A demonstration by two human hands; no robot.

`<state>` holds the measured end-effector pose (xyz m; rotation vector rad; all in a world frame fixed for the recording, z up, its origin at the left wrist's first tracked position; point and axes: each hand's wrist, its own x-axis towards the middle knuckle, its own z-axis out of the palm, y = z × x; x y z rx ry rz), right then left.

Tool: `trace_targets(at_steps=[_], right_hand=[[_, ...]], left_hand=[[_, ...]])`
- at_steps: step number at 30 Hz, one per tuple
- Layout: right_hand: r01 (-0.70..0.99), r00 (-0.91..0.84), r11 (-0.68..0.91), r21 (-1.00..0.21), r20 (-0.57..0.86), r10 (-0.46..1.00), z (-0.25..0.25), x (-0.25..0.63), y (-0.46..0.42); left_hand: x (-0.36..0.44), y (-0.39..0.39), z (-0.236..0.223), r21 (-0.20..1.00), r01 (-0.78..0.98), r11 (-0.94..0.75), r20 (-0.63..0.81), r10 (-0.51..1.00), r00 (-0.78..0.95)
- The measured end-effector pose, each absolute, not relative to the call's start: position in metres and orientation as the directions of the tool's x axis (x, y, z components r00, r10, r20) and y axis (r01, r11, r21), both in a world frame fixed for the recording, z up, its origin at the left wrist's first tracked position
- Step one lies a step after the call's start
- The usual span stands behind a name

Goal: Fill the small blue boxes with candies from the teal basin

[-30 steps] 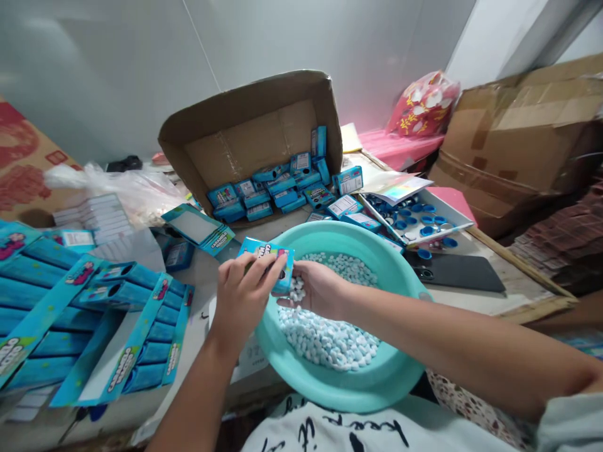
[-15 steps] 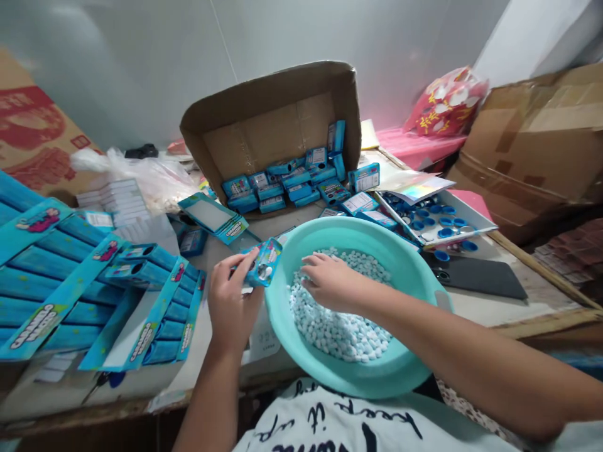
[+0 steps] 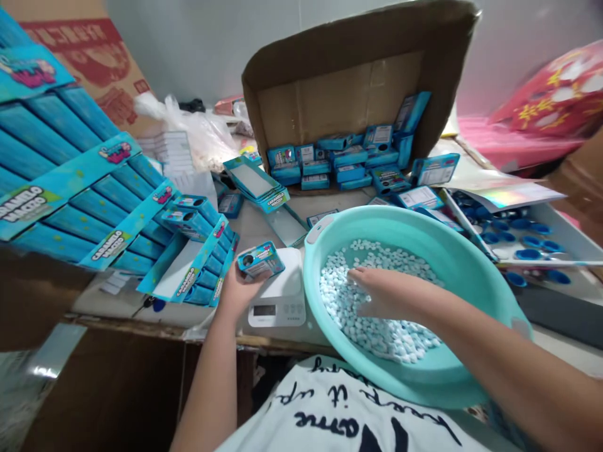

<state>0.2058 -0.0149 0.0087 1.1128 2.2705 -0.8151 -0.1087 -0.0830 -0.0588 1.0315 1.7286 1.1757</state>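
Observation:
My left hand (image 3: 239, 289) is closed around a small blue candy box (image 3: 260, 257) with a dark round opening in its face. It holds the box over the back left of a white digital scale (image 3: 277, 311); whether the box touches the plate is hidden. My right hand (image 3: 389, 292) hangs inside the turquoise basin (image 3: 400, 380), thumb and fingers apart. Its lower fingers are close to the pale blue and white candies (image 3: 391, 342), and some of them are hidden from view. No candy shows in that hand.
An open carton (image 3: 339, 81) with several blue boxes stands behind. Display trays (image 3: 113, 245) of blue boxes lean at the left. A shallow white box of blue caps (image 3: 527, 242) and a dark phone (image 3: 560, 314) lie right. An opened blue tray (image 3: 257, 182) sits mid-table.
My left hand has turned the candy box and brought it from the basin's rim over the scale. My right hand moved from the box into the basin. The view has swung left.

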Motion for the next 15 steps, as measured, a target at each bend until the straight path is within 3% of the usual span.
trace_targets(at_steps=[3,6,8,9,12,15], right_hand=[[0.837,-0.525,0.453,-0.306,-0.681,0.511,0.007,0.204,-0.015],[0.843,-0.517,0.437,-0.313,-0.698,0.497,0.010,0.203,-0.015],[0.842,-0.517,0.437,-0.316,-0.705,0.486,0.010,0.204,-0.014],[0.841,-0.517,0.440,-0.315,-0.706,0.484,0.010,0.205,-0.014],[0.840,-0.514,0.452,-0.301,-0.708,0.484,0.005,0.207,-0.013],[0.839,-0.505,0.470,-0.275,-0.715,0.483,-0.001,0.209,-0.013]], left_hand=[[-0.114,-0.088,-0.064,0.963,0.244,0.110,0.003,0.907,-0.421],[-0.111,-0.112,-0.055,0.853,0.508,-0.122,0.428,0.721,-0.545],[-0.100,-0.133,-0.043,0.671,0.702,-0.238,0.625,0.690,-0.364],[-0.092,-0.143,-0.037,0.572,0.766,-0.292,0.629,0.756,-0.181],[-0.059,-0.161,-0.026,0.402,0.805,-0.436,0.271,0.897,0.350],[-0.025,-0.163,-0.031,0.373,0.856,-0.359,-0.124,0.895,0.429]])
